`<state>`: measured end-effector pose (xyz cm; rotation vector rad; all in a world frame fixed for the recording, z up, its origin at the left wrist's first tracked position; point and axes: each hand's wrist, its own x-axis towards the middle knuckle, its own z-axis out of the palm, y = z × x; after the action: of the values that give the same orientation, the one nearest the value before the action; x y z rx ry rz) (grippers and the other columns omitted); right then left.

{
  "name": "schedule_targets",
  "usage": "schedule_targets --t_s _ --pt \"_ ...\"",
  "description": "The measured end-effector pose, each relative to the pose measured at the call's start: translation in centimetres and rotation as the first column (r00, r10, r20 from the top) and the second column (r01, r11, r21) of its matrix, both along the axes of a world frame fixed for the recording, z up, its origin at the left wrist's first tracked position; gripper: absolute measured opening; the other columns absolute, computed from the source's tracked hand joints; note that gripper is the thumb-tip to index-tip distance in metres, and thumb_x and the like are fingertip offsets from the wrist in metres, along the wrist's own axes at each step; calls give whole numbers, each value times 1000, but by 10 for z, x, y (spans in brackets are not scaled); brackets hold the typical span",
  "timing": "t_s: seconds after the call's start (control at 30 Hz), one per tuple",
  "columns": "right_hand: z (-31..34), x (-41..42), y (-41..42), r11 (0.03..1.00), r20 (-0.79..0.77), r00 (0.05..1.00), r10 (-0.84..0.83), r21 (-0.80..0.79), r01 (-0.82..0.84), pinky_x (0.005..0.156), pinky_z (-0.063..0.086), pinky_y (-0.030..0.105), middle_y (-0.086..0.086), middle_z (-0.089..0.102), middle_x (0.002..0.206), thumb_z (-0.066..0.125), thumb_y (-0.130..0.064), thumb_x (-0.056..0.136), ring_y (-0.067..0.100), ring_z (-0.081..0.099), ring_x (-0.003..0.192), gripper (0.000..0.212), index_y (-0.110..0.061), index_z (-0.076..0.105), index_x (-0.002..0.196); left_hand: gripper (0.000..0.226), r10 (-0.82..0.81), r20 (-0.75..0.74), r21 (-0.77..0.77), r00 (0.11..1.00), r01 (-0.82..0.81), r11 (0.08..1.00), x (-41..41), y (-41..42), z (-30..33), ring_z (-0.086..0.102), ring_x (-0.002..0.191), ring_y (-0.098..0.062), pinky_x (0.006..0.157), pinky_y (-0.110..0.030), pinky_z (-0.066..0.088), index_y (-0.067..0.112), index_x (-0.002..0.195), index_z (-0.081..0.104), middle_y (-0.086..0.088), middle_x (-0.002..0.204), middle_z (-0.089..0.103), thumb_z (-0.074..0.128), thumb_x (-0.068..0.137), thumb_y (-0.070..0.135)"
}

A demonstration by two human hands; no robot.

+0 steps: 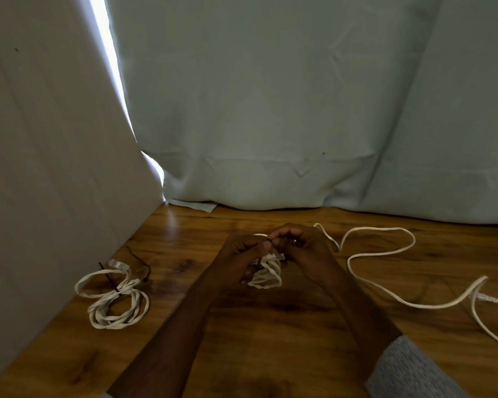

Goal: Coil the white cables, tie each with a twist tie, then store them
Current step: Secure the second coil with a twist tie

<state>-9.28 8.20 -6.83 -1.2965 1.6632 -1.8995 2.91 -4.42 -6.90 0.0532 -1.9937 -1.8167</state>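
Wooden table: both hands' fingers pinch a half-hidden coiled cable.

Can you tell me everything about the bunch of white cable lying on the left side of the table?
The coiled white cable lies flat on the wooden table, close to the pale panel on the left. It looks like a flat, smooth plastic cord wound into several loose loops that spread out a little. A thin dark twist tie cinches the loops near the middle, with its ends sticking up. A clear plastic plug pokes out at the far end. No hand touches it; it sits apart from the other cables.
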Motion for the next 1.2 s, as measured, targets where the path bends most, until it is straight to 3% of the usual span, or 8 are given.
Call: schedule_targets --t_s 0.2,0.43,0.53,0.63,0.83,0.9,0.97,1.2 --pt "0 2 0 1000 5 1000 4 1 -4 63 56 36 0 76 84 64 4 91 19 69 76 24 -16 76 91 25 13 44 24 999 -14 1000 -1 -5 -5 35 32 -8 35 -17 27 4 91 73 -15 62 50 51 100 13" --pt "2 0 -2 1000 18 1000 7 -9 -7 73 57 22 1 78 85 67 8 87 12 74 81 24 -11 73 101 30 55 50 44 997 -57 997 -1 -4 -3 35 36 -11 37 -18 24 18 83 78 -9 57 53 53 100 13" --pt "3 2 -1 1000 -15 1000 1 -19 -1 77 57 24 3 78 91 65 6 89 15 74 87 24 -13 74 101 30 68 18 20 998 -68 997 0 -1 1 46 37 -6 39 -16 32 6 80 73 1 54 60 50 99 6" --pt "4 5 0 1000 -62 998 -18 -23 16 74 57 24 0 78 89 70 2 88 14 74 84 21 -16 77 97 28 81 -13 -62 997 -81 995 0 2 4 63 54 -18 52 -20 45 -6 84 72 -17 62 66 56 97 13" --pt "2 7 -7 983 -324 928 -182 -26 184 81 54 30 -8 73 93 71 -8 89 11 68 93 11 -17 78 92 44 176 -55 -195 983 -184 963 -4 3 2 60 54 -4 57 -19 45 32 64 74 10 56 64 56 99 14" --pt "2 10 -8 972 -363 902 -235 -84 220 78 53 28 -9 69 93 68 -11 93 10 65 91 8 -16 74 92 42 207 -65 -218 976 -216 952 -5 1 1 60 56 -9 57 -24 46 34 66 75 3 56 63 57 99 16" --pt "2 14 -9 971 -263 936 -235 -104 215 73 54 26 -9 69 90 64 -11 96 11 67 85 8 -14 70 93 32 220 -65 -209 973 -229 951 -6 -1 -1 62 61 -19 59 -32 49 31 74 77 -14 65 66 60 98 19" --pt "-1 15 -12 970 7 976 -216 -110 215 74 58 29 8 73 88 54 -14 103 20 72 84 13 -7 64 98 16 301 -131 -394 945 -328 859 -9 -3 -9 60 64 0 58 -15 44 9 85 65 5 70 65 63 97 19"
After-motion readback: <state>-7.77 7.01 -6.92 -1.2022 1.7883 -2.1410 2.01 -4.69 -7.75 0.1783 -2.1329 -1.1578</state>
